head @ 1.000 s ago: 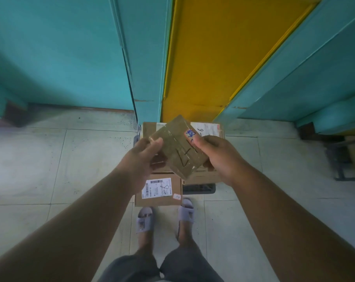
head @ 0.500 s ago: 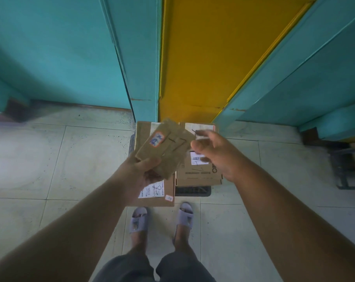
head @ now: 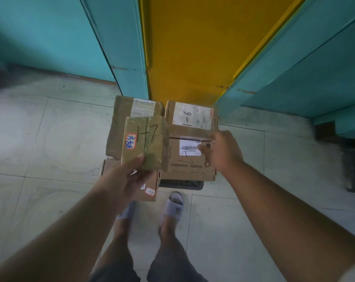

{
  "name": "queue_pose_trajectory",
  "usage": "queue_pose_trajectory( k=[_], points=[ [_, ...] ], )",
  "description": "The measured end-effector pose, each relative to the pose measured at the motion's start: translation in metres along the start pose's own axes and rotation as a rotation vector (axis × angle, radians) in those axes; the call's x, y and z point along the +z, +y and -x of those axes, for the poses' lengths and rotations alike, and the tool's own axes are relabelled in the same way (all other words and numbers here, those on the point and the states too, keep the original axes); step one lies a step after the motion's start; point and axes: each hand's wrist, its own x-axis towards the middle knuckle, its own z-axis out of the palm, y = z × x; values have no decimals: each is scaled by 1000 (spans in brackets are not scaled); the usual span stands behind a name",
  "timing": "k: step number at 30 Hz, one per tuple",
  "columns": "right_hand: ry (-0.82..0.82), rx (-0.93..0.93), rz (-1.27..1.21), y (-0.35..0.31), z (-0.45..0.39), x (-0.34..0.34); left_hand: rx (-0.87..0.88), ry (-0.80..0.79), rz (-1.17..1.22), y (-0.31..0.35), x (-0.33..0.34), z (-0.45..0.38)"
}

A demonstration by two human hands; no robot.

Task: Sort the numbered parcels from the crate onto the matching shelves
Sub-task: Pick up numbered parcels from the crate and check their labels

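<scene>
parcel [head: 145,145] (marked 1-7) held by left hand [head: 121,180]

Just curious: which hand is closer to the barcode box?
Right. The right hand reaches over the barcode box; the left hand holds the 1-7 parcel beside it.

Small parcel [head: 145,146]: brown paper under glossy clear tape, sheen on top. Boxes below [head: 189,159] matt cardboard w/ paper labels. Floor tiles [head: 50,139] smooth, pale, scuffed. Teal panels [head: 50,37] and yellow panel [head: 192,47] painted, smooth, chipped at bottom edges.
</scene>
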Motion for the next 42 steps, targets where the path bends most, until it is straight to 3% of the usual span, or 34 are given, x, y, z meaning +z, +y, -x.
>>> queue_pose_trajectory(
  k=[4, 8, 13, 20, 26, 33, 38, 42],
  points=[
    [79, -143, 117, -6, -64, -10, 35, -17, -4, -14, 1, -23],
    [-115, -218, 338, -22, -102, -11, 54, -25, 61, -16, 14, -45],
    [-248, -129, 280, -8, -118, -9, 68, -32, 54, -19, 25, -56],
    [-200, -238, 339, 1, -108, -11, 56, -18, 63, -22, 22, -50],
    [-188, -197, 172, 5, -108, -12, 53, -36, 1, -23, 18, -45],
    [7, -207, 29, 21, -89, 1, 50, -37, -29, -29, 11, -41],
    [200, -51, 1, 34, -31, 20, 12, -98, -69, -30, 2, -40],
    [-27, 260, -12, 45, -2, 59, -26, -115, -163, -28, -11, -41]
  ],
)
